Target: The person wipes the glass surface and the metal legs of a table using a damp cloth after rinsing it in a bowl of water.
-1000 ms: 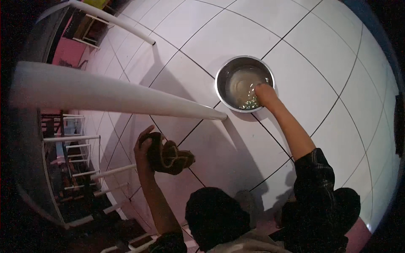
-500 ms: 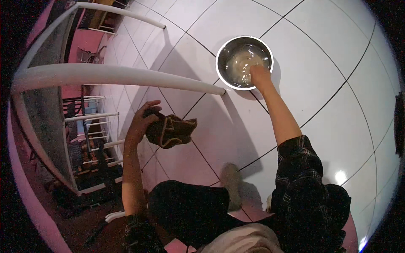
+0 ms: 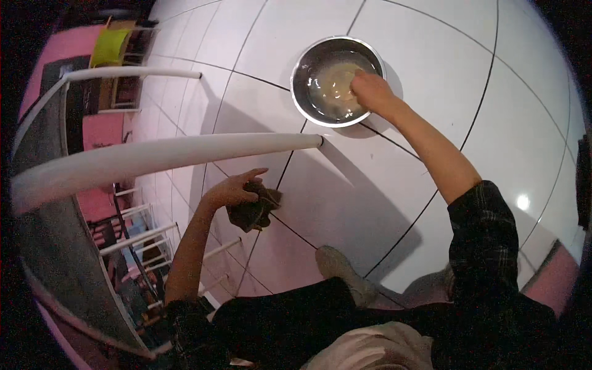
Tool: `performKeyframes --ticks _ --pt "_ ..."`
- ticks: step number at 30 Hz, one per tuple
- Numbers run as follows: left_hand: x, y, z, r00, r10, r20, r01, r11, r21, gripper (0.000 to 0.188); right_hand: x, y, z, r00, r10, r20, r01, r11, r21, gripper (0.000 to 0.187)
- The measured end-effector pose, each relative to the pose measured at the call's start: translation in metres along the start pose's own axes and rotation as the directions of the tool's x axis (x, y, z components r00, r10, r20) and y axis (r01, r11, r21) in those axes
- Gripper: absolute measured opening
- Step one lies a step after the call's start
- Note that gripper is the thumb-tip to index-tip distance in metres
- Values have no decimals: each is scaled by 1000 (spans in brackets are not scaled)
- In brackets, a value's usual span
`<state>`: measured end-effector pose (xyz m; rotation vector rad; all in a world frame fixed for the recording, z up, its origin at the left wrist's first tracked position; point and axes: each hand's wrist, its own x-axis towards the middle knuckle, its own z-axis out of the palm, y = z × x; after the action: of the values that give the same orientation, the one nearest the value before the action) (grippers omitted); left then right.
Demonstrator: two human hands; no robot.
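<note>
My left hand point(image 3: 233, 190) grips a crumpled dark brown cloth point(image 3: 248, 213) with a lighter edge, above the tiled floor. Its index finger stretches out while the thumb side presses on the cloth. Farther ahead, a round metal basin point(image 3: 296, 95) with a shiny rim stands on the floor. Water point(image 3: 333, 77) in it glints, and a pale beige patch shows under the surface. Over the basin's right rim reaches my right hand point(image 3: 371, 91), knuckles up and fingers bent down at the water. Whatever those fingers hold is hidden.
White tubular legs point(image 3: 246, 147) of a piece of furniture reach in from the left, one ending between the basin and my left hand. More white-framed furniture point(image 3: 139, 240) stands farther left. My foot point(image 3: 340, 268) rests on the white tiles point(image 3: 431, 55) near me.
The view has turned, so the basin sits farther left in it. My right hand stays at the water. My left hand still grips the brown cloth, which now looks more bunched.
</note>
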<state>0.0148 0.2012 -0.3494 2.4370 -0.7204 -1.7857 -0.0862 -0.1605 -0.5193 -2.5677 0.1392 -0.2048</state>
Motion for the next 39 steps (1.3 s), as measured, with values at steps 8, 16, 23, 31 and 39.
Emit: performKeyframes --ticks 8,16,23,31,39 --pt "60 -25 -15 987 132 -96 -147 976 -162 63 1 -11 13 988 88 -129 -98 992 -73 9" --pt "61 -18 -12 990 109 -87 -123 976 -179 52 19 -5 3 991 -2 -137 6 1000 29 11" --pt "23 -16 -6 973 147 -179 -199 926 -321 67 25 -21 -23 977 168 132 -207 894 397 22" --pt "-12 0 19 960 188 -208 -255 894 -368 78 59 5 17 997 -38 -63 45 993 110 24" --pt "-33 -10 29 963 106 -248 -190 919 -344 80 35 -35 19 965 20 -262 -10 999 41 14"
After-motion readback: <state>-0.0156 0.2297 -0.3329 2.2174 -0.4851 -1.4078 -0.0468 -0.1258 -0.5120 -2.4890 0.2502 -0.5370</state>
